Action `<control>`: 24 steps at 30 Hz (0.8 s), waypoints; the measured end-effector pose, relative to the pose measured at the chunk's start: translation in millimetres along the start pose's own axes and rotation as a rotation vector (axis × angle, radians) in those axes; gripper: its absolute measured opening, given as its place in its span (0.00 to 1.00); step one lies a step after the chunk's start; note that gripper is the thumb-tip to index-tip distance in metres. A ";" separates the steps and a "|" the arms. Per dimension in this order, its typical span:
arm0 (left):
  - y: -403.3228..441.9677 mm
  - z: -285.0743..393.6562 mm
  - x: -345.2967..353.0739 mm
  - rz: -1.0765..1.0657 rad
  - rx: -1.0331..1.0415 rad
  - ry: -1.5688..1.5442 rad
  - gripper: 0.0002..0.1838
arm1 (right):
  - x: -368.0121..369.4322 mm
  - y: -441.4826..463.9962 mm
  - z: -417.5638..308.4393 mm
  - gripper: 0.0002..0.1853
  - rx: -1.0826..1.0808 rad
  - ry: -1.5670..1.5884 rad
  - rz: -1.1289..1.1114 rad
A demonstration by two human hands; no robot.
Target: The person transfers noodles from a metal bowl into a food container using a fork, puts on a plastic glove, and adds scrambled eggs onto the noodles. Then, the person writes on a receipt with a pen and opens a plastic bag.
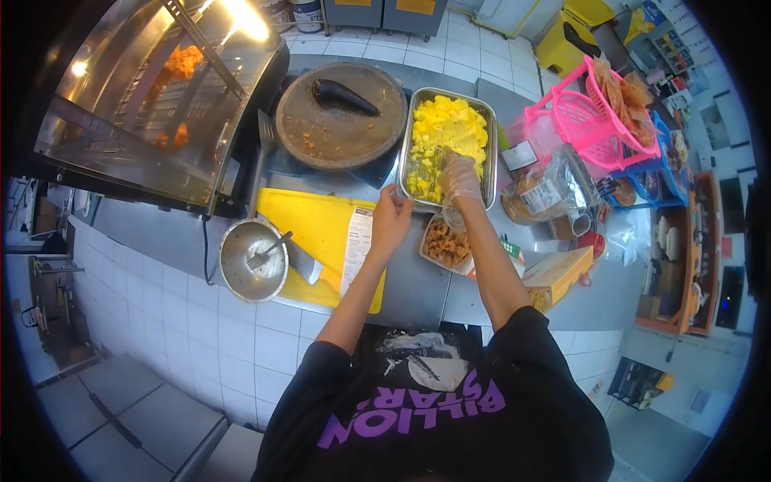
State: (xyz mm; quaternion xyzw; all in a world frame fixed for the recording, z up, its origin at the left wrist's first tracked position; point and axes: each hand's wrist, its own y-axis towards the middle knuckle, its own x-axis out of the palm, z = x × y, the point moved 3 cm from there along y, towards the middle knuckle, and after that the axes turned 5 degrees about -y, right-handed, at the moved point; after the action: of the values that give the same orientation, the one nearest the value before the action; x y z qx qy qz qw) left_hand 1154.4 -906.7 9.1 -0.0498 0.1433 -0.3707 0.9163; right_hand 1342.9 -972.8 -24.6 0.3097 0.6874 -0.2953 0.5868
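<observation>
A rectangular metal tray [490, 120] holds lumpy yellow food [450, 128] that looks like scrambled egg. It lies deeper at the far end, and darker tray bottom shows through nearer me. My right hand [460, 178], in a clear plastic glove, reaches over the tray's near right part with fingers bunched down in the food; the fingertips are partly hidden. My bare left hand [391, 218] has its fingers on the tray's near left corner. Just below the tray, partly behind my right wrist, sits a takeaway box [446, 243] of brown chopped pieces.
To the left are a yellow cutting board [301, 213] with a paper receipt [356, 241], a metal bowl [234, 255] with a fork, and a heated glass display case [152, 104]. A round dark griddle [341, 140] stands behind. Rightward are bagged goods [546, 193] and pink baskets [574, 120].
</observation>
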 end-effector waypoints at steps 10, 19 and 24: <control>20.1 -24.6 13.3 -0.035 -0.036 -0.005 0.27 | -91.7 43.5 19.6 0.20 -0.058 0.254 0.210; 24.4 -32.3 15.7 -0.076 -0.076 -0.222 0.26 | 26.7 133.2 109.2 0.24 -0.482 -0.221 0.222; 23.4 -36.9 15.2 -0.125 -0.077 -0.276 0.24 | -38.2 87.7 41.7 0.31 -0.226 -0.354 -0.050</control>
State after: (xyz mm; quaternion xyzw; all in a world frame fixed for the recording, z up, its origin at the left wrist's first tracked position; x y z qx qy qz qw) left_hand 1169.4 -899.8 -34.2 -0.1444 0.0266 -0.4110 0.8997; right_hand 1441.1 -952.3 3.7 0.1678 0.6097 -0.2806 0.7220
